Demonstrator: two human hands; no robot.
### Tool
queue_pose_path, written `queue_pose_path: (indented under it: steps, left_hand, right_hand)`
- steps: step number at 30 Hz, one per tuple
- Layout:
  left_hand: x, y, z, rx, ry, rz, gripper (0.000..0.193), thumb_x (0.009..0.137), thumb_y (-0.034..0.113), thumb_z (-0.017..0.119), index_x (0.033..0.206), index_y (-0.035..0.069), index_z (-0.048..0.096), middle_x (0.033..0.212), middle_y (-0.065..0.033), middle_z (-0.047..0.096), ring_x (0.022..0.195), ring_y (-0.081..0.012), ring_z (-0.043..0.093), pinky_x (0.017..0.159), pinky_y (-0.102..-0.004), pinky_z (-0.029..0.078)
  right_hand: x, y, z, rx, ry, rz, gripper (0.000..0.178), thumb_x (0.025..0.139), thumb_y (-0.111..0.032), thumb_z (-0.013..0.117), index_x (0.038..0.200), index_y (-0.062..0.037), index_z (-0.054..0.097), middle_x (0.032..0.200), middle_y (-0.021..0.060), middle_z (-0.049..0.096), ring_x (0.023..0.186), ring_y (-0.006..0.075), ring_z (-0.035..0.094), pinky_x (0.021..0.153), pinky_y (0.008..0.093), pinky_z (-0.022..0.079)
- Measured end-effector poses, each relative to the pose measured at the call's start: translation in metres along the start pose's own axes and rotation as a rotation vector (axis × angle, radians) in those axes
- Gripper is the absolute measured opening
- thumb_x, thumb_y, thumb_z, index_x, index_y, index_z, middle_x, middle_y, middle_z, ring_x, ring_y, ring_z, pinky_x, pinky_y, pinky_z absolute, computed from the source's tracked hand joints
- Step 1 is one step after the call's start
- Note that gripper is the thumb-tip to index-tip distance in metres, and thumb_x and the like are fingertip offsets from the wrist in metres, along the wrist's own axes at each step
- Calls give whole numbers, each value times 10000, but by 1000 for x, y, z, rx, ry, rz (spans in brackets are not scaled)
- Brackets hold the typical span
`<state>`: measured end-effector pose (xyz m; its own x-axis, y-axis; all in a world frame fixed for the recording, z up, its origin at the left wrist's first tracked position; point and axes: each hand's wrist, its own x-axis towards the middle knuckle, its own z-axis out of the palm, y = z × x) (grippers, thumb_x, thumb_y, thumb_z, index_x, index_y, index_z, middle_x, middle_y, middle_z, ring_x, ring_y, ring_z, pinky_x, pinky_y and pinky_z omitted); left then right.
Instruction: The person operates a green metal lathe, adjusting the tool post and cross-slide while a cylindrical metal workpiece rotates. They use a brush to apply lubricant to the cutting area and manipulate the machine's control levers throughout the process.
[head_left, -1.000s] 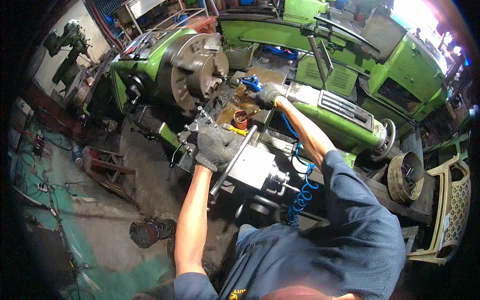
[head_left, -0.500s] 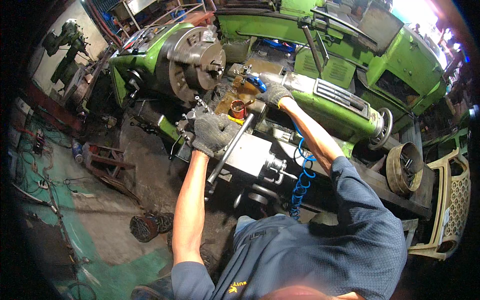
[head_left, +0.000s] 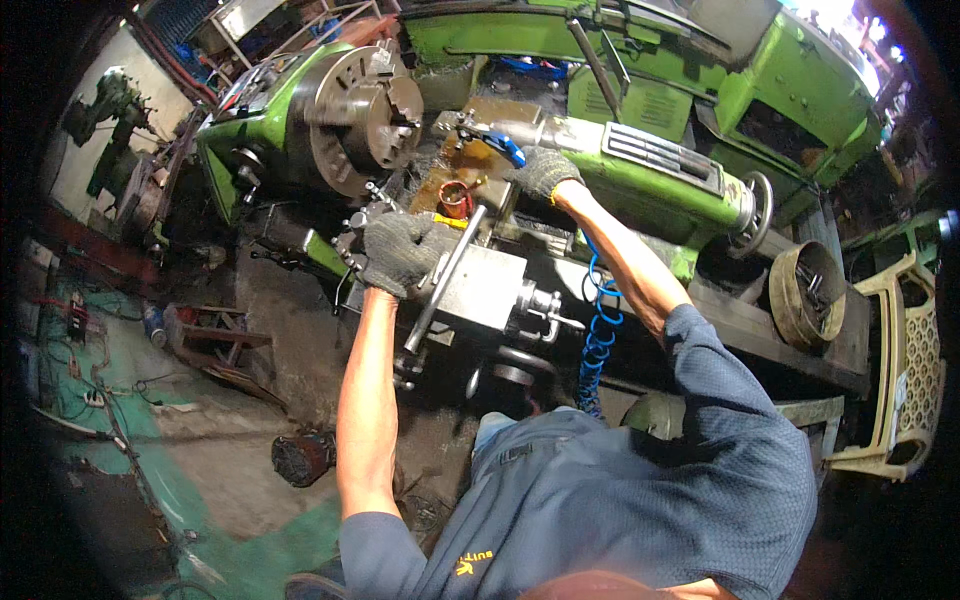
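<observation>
My right hand, in a grey knit glove, is closed round a blue air blow gun. The gun points left toward the lathe's chuck, and a coiled blue hose hangs below that forearm. My gloved left hand lies over the tool post, its fingers curled over the top and partly hidden. A round lathe chuck stands beyond it, its left part blurred. Between my hands is a reddish cup beside a yellow-handled thing.
A metal bar slants across the carriage near my left hand. The green tailstock with its handwheel lies to the right. A round tin holds metal pieces. Several cables run over the floor at left.
The whole view has shifted slightly, moving the lathe left and up in the picture. The chuck's jaws appear at another angle. Both hands keep their places, the right one still holding the blow gun.
</observation>
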<state>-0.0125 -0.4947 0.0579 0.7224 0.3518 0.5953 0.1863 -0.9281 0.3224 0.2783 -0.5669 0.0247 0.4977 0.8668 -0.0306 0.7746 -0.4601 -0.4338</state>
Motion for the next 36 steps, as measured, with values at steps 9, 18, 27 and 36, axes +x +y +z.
queue_pose_path:
  steps: [9, 18, 27, 36]
  left_hand:
    - [-3, 1, 3, -7, -4, 1, 248, 830, 180, 736, 641, 53, 636, 600, -109, 586, 547, -252, 545, 556, -405, 429]
    - [-30, -28, 7, 10, 170, 79, 102, 818, 94, 737, 751, 48, 675, 738, -110, 658, 668, -282, 605, 679, -396, 481]
    - [-17, 3, 4, 78, 170, 28, 109, 792, 83, 763, 750, 78, 662, 734, -85, 626, 709, -283, 596, 708, -411, 472]
    - [-77, 40, -50, 139, 65, -78, 317, 785, 101, 747, 1101, 76, 730, 1175, -136, 704, 1147, -359, 647, 979, -446, 507]
  right_hand:
    - [-296, 126, 19, 320, 310, 202, 453, 873, -353, 746, 1195, -52, 640, 955, 205, 709, 894, 349, 709, 777, 431, 546]
    - [-443, 220, 88, 711, 956, 889, 269, 889, -289, 767, 960, -50, 667, 825, 14, 640, 740, 126, 594, 705, 318, 515]
    - [-258, 528, 43, -145, 814, 862, 708, 820, -453, 798, 1300, 20, 579, 1193, 198, 681, 940, 336, 669, 833, 432, 519]
    - [-301, 522, 99, -34, 642, 731, 858, 877, -427, 723, 1546, -71, 322, 1424, 178, 565, 1154, 322, 613, 989, 452, 456]
